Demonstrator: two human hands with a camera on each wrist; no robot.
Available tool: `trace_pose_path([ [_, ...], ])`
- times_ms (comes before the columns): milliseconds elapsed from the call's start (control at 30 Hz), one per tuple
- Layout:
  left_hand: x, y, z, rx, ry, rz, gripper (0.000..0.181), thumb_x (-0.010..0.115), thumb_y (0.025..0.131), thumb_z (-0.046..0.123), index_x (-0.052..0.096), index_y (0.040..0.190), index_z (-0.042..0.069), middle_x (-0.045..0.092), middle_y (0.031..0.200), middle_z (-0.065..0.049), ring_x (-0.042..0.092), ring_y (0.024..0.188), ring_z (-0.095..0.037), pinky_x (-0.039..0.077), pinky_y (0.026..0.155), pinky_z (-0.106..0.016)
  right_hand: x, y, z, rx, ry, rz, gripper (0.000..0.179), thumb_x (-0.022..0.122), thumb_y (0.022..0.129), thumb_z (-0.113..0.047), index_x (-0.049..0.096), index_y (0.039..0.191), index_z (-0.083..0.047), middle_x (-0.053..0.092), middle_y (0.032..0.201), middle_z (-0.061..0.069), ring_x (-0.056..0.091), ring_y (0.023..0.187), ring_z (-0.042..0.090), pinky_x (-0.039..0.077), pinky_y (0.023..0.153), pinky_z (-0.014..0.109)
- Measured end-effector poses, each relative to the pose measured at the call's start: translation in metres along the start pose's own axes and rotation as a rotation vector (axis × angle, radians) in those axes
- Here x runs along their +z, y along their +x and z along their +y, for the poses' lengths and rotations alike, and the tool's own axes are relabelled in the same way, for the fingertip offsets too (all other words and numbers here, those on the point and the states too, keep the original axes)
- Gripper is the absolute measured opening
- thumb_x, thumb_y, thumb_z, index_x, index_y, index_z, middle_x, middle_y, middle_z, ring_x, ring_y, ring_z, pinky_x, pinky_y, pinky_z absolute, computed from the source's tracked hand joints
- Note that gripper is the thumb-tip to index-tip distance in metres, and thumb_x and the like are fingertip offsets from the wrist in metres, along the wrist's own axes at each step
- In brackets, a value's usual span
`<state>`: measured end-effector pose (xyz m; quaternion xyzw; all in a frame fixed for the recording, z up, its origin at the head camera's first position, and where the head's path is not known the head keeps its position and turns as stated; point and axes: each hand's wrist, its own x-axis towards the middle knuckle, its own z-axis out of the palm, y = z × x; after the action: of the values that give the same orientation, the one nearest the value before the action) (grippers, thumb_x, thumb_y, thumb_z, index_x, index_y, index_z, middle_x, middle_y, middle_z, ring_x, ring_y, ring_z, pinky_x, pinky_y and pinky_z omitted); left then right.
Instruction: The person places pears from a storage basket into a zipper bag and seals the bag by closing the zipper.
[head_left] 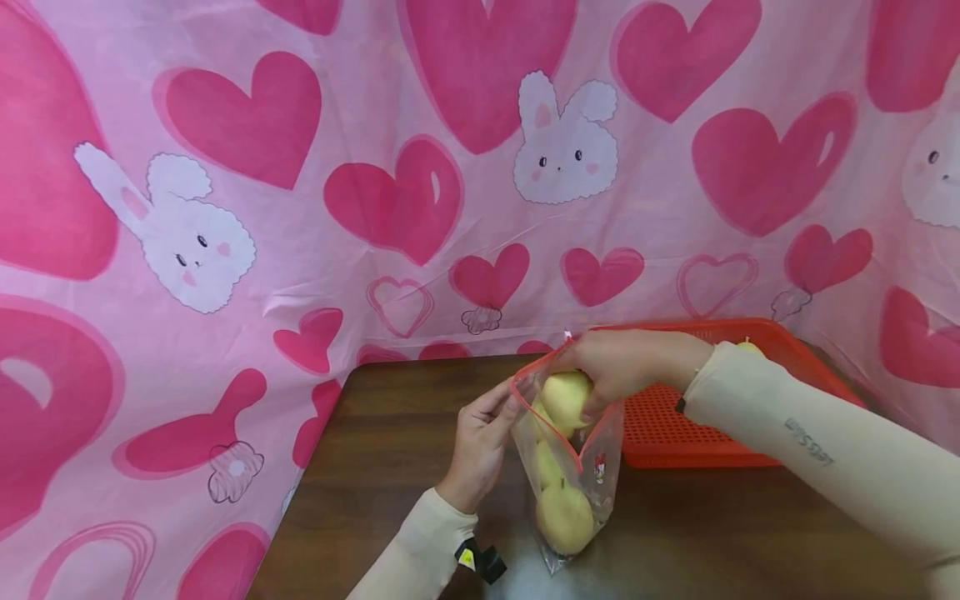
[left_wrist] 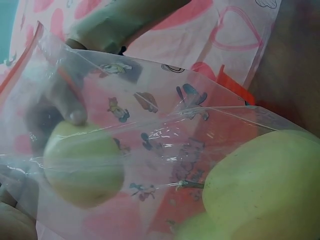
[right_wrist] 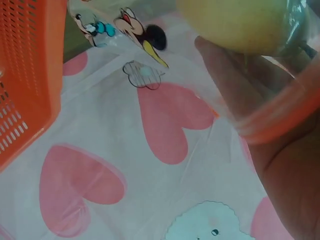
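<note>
A clear zip bag [head_left: 606,487] with a red rim and small cartoon prints stands on the table, its mouth spread. My left hand [head_left: 478,446] pinches the left side of that rim. Inside the mouth, my right hand [head_left: 618,362] grips a pale yellow-green pear [head_left: 566,400]; the left wrist view shows a fingertip on top of this held pear [left_wrist: 85,165]. Lower in the bag lie more pears, the bottom pear [head_left: 564,518] with its stem up. Part of the right hand's fingers is hidden behind the held pear and the plastic.
Behind and right of the bag sits a red-orange plastic basket [head_left: 667,429], with a yellow pear [head_left: 748,345] partly visible beyond the right sleeve. Dark wooden table [head_left: 397,433] extends left of the bag. A pink heart-and-rabbit cloth [head_left: 480,208] hangs behind.
</note>
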<state>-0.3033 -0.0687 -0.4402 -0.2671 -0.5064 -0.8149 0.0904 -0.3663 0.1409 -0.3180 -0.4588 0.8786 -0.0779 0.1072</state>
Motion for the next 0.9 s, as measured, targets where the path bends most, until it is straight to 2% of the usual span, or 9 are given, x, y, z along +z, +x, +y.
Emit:
trace_pose_path([
  [200, 0.0, 0.0, 0.001, -0.01, 0.018, -0.018, 0.039, 0.056, 0.098, 0.007, 0.052, 0.133, -0.011, 0.058, 0.129, -0.023, 0.053, 0.122, -0.033, 0.039, 0.104, -0.043, 0.005, 0.006, 0.001, -0.001, 0.008, -0.047, 0.054, 0.085, 0.072, -0.019, 0.065, 0.122, -0.023, 0.058, 0.088, -0.016, 0.055, 0.079, 0.01, 0.051, 0.066, 0.028],
  [400, -0.001, -0.001, -0.001, -0.002, 0.025, -0.01, 0.038, 0.054, 0.099, 0.005, 0.051, 0.133, -0.013, 0.058, 0.127, -0.022, 0.055, 0.12, -0.031, 0.041, 0.103, -0.041, 0.013, 0.015, -0.001, 0.075, 0.017, -0.116, 0.058, 0.087, 0.072, -0.018, 0.064, 0.125, -0.023, 0.058, 0.088, -0.015, 0.055, 0.082, 0.012, 0.051, 0.068, 0.027],
  [567, 0.0, -0.002, -0.002, -0.006, 0.02, -0.005, 0.04, 0.055, 0.098, 0.006, 0.05, 0.132, -0.014, 0.06, 0.126, -0.021, 0.055, 0.121, -0.029, 0.041, 0.103, -0.041, 0.022, 0.021, 0.001, 0.114, -0.024, -0.104, 0.064, 0.091, 0.067, -0.02, 0.064, 0.125, -0.03, 0.058, 0.088, -0.017, 0.055, 0.083, 0.01, 0.052, 0.069, 0.025],
  [767, 0.001, -0.001, -0.001, 0.006, 0.01, -0.018, 0.04, 0.055, 0.099, 0.007, 0.051, 0.132, -0.013, 0.057, 0.128, -0.024, 0.054, 0.122, -0.032, 0.04, 0.103, -0.042, 0.033, 0.024, 0.002, 0.052, -0.136, -0.061, 0.065, 0.094, 0.062, -0.028, 0.065, 0.121, -0.027, 0.059, 0.09, -0.017, 0.055, 0.083, 0.009, 0.053, 0.077, 0.027],
  [900, 0.001, 0.0, -0.001, 0.01, -0.008, -0.027, 0.039, 0.054, 0.099, 0.009, 0.052, 0.133, -0.011, 0.056, 0.129, -0.025, 0.052, 0.123, -0.034, 0.039, 0.104, -0.043, 0.038, 0.023, 0.002, -0.017, -0.221, -0.023, 0.073, 0.093, 0.064, -0.031, 0.062, 0.13, -0.028, 0.063, 0.098, -0.017, 0.056, 0.085, 0.006, 0.052, 0.084, 0.029],
])
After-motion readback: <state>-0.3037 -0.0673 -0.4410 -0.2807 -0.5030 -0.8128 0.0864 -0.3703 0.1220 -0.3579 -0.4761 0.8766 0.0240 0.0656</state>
